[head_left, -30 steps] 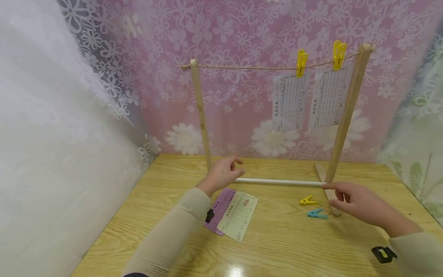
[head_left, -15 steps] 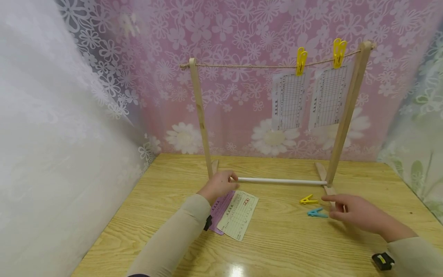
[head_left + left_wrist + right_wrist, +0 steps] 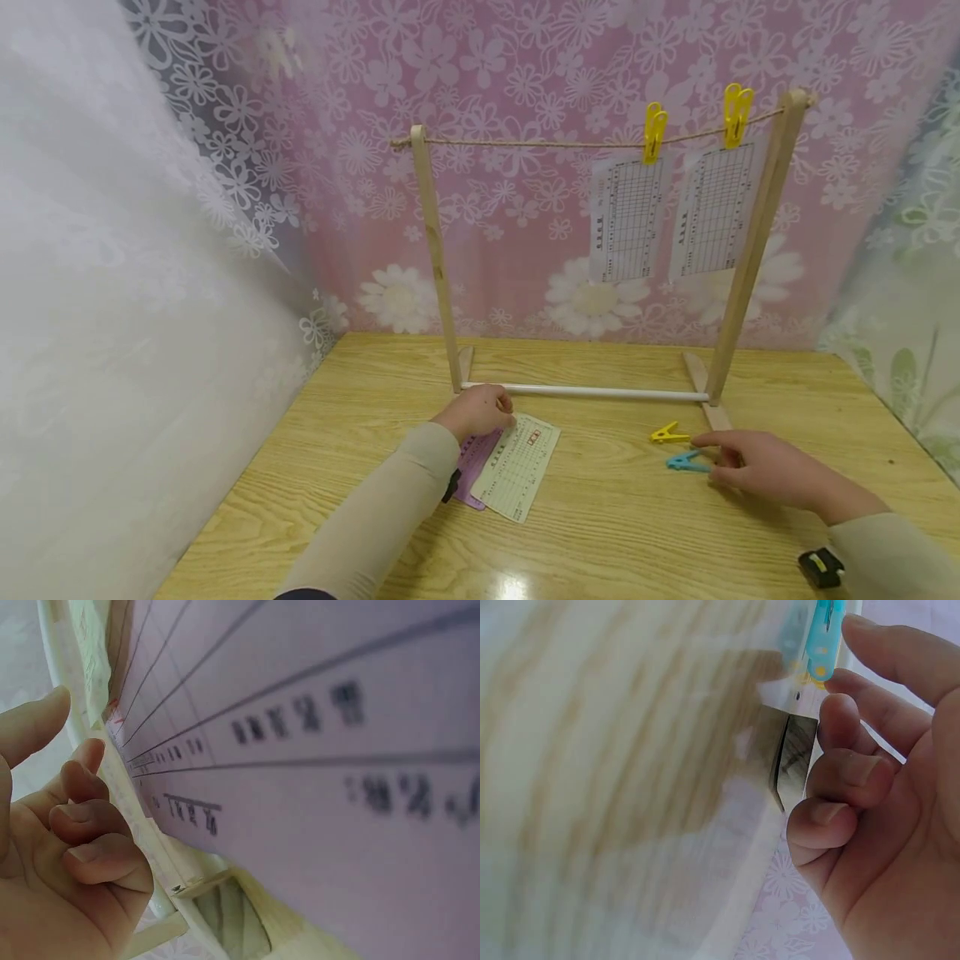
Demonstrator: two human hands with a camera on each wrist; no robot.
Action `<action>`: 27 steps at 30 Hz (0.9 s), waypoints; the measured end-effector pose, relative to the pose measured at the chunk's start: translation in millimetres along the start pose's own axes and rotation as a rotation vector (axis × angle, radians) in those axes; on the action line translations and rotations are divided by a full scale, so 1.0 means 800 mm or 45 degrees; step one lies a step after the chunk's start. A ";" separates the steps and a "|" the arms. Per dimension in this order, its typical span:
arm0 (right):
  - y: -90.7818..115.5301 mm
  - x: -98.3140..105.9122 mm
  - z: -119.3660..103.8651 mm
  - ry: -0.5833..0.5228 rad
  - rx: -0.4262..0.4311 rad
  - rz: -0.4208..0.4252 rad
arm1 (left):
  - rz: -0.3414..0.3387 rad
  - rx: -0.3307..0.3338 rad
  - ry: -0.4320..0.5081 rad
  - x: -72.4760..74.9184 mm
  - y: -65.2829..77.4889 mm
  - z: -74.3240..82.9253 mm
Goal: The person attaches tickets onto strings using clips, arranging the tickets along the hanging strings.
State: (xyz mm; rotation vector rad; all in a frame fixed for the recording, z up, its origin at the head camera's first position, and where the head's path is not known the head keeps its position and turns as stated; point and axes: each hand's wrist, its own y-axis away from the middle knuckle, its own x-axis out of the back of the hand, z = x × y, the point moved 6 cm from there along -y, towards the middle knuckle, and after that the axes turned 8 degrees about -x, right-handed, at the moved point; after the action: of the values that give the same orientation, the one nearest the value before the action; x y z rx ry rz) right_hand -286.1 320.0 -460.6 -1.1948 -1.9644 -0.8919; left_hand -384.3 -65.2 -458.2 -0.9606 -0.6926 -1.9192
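Observation:
On the wooden table [image 3: 600, 517] lie a purple paper slip [image 3: 474, 467] and a pale green slip [image 3: 517, 467] that partly covers it. My left hand [image 3: 480, 410] rests at their far end with loosely curled fingers [image 3: 90, 832] beside the purple slip [image 3: 315, 750], and it holds nothing. A blue clothespin [image 3: 684, 462] and a yellow clothespin [image 3: 667, 433] lie to the right. My right hand [image 3: 750, 471] reaches the blue clothespin [image 3: 821, 637], its forefinger [image 3: 900, 652] at the peg's end and the other fingers curled. I see no grip on it.
A wooden drying rack [image 3: 435, 250] stands behind, with a white bar [image 3: 592, 390] at its base. Its string [image 3: 525, 144] carries two yellow pegs [image 3: 654, 129], each holding a printed slip [image 3: 626, 221]. Floral curtains close in the back and both sides.
Both hands came down toward the table. The left dropped from the rack's white bar onto the slips. The right drew back from the rack's right foot to the blue clothespin.

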 end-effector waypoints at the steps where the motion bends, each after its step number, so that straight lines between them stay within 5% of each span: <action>1: 0.000 -0.001 0.000 -0.009 -0.002 -0.005 | -0.003 -0.001 -0.015 -0.001 -0.001 0.000; 15: -0.013 -0.002 0.001 0.119 -0.033 0.054 | -0.051 -0.023 -0.195 -0.011 -0.003 0.011; 27: -0.013 -0.002 -0.005 0.196 -0.039 0.126 | -0.014 -0.048 -0.122 -0.010 -0.003 0.006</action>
State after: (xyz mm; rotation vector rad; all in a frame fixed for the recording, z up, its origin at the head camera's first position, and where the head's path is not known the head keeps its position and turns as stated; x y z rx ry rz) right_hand -294.5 312.1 -461.4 -1.1935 -1.7599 -0.9372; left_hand -381.7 -56.7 -462.4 -1.0803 -0.7208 -1.9114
